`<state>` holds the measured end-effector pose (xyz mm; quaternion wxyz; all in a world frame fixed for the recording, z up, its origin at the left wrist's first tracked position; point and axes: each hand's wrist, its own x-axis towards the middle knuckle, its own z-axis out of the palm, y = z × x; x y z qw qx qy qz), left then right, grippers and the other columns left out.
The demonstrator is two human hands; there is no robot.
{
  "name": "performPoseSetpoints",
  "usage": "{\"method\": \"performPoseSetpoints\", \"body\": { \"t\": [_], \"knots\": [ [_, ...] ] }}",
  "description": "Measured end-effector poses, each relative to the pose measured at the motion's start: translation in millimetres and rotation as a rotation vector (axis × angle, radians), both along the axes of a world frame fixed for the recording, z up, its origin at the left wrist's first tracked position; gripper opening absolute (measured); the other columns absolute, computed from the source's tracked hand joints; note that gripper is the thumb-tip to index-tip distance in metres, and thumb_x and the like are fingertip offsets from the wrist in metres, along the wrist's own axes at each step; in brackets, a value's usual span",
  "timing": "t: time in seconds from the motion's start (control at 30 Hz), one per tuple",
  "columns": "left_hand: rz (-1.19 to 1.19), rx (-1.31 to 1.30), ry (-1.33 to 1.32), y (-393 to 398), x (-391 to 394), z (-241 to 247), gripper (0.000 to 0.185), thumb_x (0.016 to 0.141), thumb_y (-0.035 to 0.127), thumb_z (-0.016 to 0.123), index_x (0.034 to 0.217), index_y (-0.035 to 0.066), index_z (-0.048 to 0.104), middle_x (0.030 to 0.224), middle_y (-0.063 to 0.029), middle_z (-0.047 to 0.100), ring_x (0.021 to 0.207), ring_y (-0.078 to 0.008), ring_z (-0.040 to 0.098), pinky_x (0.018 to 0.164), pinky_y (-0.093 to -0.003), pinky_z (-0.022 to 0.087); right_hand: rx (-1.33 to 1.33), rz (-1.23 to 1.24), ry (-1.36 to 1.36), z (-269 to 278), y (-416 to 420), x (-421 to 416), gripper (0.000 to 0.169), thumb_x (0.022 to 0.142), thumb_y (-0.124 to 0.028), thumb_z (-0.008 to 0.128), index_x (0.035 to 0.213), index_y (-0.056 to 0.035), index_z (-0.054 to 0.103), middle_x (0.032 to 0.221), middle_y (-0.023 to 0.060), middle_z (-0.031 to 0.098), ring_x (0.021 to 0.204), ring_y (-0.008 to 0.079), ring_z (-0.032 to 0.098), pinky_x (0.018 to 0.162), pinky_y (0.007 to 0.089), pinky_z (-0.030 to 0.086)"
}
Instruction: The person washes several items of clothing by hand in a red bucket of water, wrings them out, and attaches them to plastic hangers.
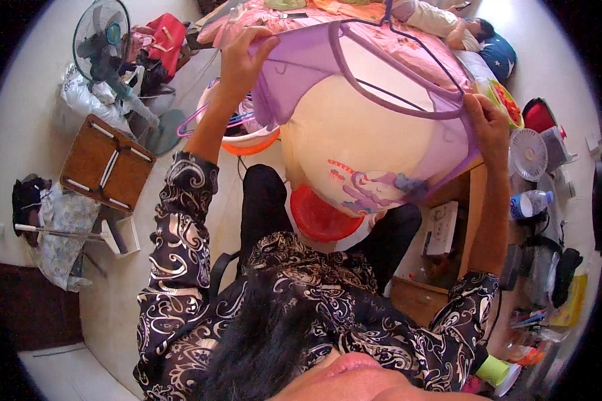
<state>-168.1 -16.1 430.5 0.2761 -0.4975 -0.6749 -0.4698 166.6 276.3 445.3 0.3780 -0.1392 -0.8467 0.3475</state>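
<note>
A thin cream shirt with purple sleeves, a purple neckline and a printed picture hangs spread out before me. Its neck is draped over a dark clothes hanger, whose hook end runs up past the top edge of the view. At the left, my left hand pinches the purple sleeve between thumb and fingers. On the other side, my right hand grips the purple shoulder at the hanger's end. Below the shirt's hem, a red basin sits on the floor between my knees.
A laundry basket with hangers stands left of the shirt. Further left are an upturned folding table, a standing fan and a dustpan. A person lies on the bed. At right are a small white fan and a bottle.
</note>
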Motion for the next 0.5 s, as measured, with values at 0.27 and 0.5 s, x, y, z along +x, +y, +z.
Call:
{"method": "performPoseSetpoints", "body": {
  "t": [0.27, 0.5],
  "knots": [
    [-0.132, -0.008, 0.104, 7.2, -17.1, 7.1, 0.019, 0.091, 0.017, 0.064, 0.097, -0.001, 0.066, 0.086, -0.0097, 0.067, 0.075, -0.0174, 0.062, 0.072, -0.0288, 0.049, 0.042, 0.024, -0.086, 2.9, 14.6, 10.2, 0.029, 0.095, -0.029, 0.061, 0.095, -0.0003, 0.068, 0.076, -0.005, 0.055, 0.07, 0.0045, 0.047, 0.06, 0.0208, 0.038],
    [-0.127, -0.178, -0.004, 3.8, -46.5, -7.3, 0.029, 0.098, 0.025, 0.052, 0.097, -0.002, 0.063, 0.077, -0.0023, 0.057, 0.073, -0.0087, 0.048, 0.067, -0.0263, 0.042, 0.264, 0.029, -0.124, 1.9, 11.7, 0.4, 0.034, 0.094, -0.033, 0.06, 0.097, 0.0005, 0.067, 0.073, -0.0036, 0.057, 0.07, 0.0054, 0.047, 0.061, 0.0242, 0.041]
  ]
}}
